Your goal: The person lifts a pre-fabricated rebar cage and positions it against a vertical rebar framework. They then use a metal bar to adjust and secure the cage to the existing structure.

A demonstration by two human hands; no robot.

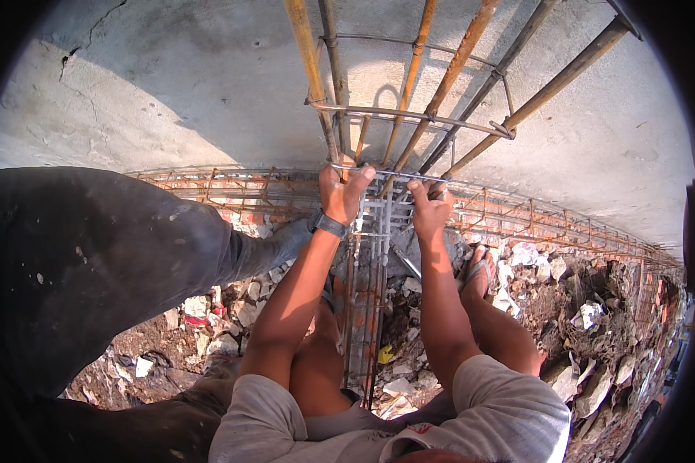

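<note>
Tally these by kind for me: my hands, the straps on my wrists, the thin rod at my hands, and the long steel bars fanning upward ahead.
Hands, left hand and right hand: 2
Dark wrist strap: 1
Thin rod: 1
Long steel bars: 6
Total: 10

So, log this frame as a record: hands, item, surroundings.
left hand: fingers curled around left part of thin steel bar
left wrist: dark band
right hand: fingers curled at the bar's right end
above: long steel rods, crossed by bent hoop
wall: grey, cracked at upper left
ground: rubble
left side: dark-trousered leg
</note>
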